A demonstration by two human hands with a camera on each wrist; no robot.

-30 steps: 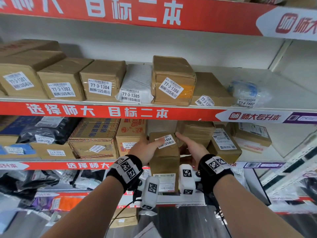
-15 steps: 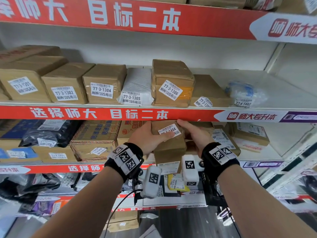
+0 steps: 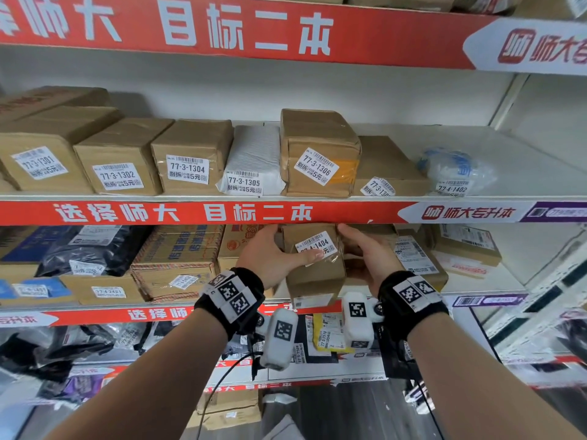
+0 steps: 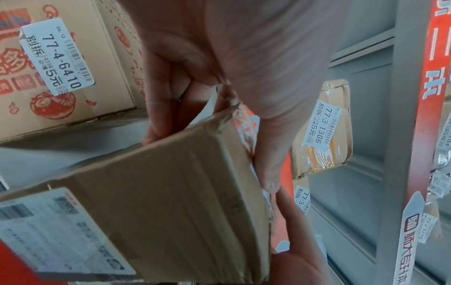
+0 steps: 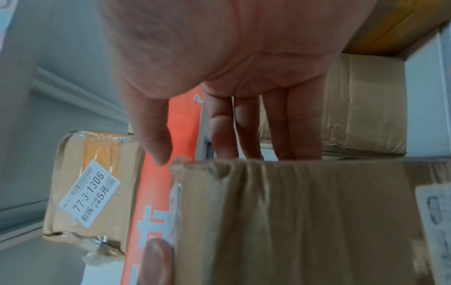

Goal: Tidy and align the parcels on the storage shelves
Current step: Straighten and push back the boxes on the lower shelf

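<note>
A brown cardboard parcel [image 3: 314, 277] with a white label reading 77-4-1404 is held up in front of the middle shelf, its top just under the red shelf strip [image 3: 190, 212]. My left hand [image 3: 273, 255] grips its left side, the thumb lying across the label. My right hand [image 3: 362, 258] holds the right side, thumb at the top corner. In the left wrist view the parcel [image 4: 158, 202] sits under my left hand [image 4: 219, 67]. In the right wrist view my right hand [image 5: 231, 67] has its fingers behind the parcel [image 5: 305, 221].
The upper shelf holds a row of labelled parcels, among them box 77-3-1306 [image 3: 317, 154], a white bag [image 3: 254, 157] and a clear plastic bag [image 3: 454, 168]. On the middle shelf a printed carton [image 3: 178, 258] stands left and brown parcels [image 3: 413, 252] right.
Both hands have raised the parcel from the lower shelf edge up to just under the red strip of the upper shelf.
</note>
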